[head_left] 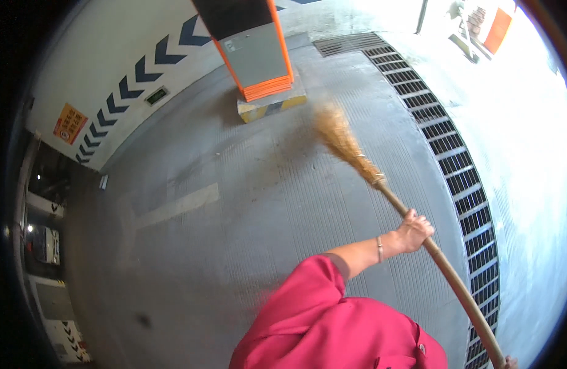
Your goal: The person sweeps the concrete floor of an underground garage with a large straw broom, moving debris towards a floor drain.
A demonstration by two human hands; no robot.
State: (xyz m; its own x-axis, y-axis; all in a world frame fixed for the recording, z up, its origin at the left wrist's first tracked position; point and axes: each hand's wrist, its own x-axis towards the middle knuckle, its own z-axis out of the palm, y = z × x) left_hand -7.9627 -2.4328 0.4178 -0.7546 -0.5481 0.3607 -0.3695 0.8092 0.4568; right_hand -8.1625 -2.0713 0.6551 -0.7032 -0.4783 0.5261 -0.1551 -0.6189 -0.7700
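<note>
My left hand (414, 231) wraps round the long wooden handle of a straw broom (448, 270), below the bound neck. That arm reaches across to the right from a red sleeve, with a bracelet at the wrist. Only a little of my right hand (510, 363) shows at the lower right edge, closed at the handle's lower end. The broom slants up and to the left. Its straw head, blurred at the tip, is over the grey ramp floor (253, 227), near the base of an orange and grey machine cabinet; whether the bristles touch the floor I cannot tell.
The orange and grey cabinet (256, 58) stands on a yellow-and-black-edged plinth (273, 108). A metal drain grate (444, 144) curves down the right side, with bright pavement beyond. A white wall with dark chevrons (133, 86) runs along the left. A vehicle (47, 245) is at far left.
</note>
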